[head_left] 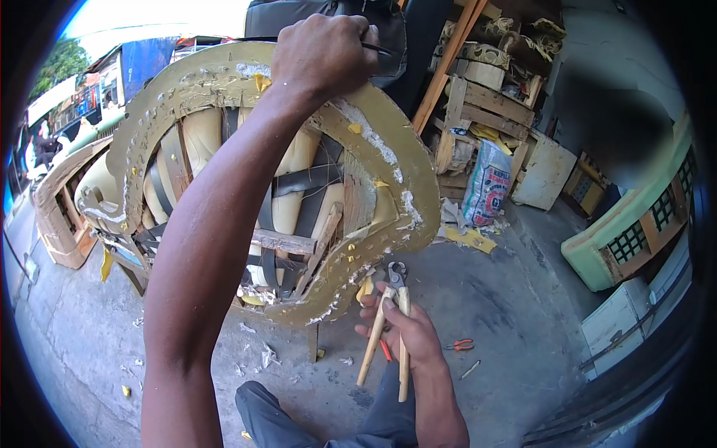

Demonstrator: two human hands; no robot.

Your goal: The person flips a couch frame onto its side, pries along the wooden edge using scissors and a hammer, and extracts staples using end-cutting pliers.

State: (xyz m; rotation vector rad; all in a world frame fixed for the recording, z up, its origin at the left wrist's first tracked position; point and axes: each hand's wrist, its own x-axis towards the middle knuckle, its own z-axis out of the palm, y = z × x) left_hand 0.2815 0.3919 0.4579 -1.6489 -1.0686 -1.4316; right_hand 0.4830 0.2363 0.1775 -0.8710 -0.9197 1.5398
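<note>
In front of me stands a stripped chair frame (418,179) with a curved olive-gold border, staple rows, and white and yellow foam scraps. Dark webbing straps (306,179) cross its open middle. My left hand (323,56) is closed in a fist at its top edge. A thin dark piece (377,49) sticks out by the fingers; what it is I cannot make out. Low on the right, my right hand (411,325) is closed around pincers (404,336) with pale wooden handles, metal jaws pointing up. Behind the handles shows a narrow red piece (386,351).
Orange-handled pliers (459,345) and a small pale stick (470,369) lie on the concrete floor (515,321). A printed sack (487,183) leans against stacked wooden frames (493,101). Green-edged furniture (635,239) stands at right, another frame (67,201) at left. Foam scraps litter the ground.
</note>
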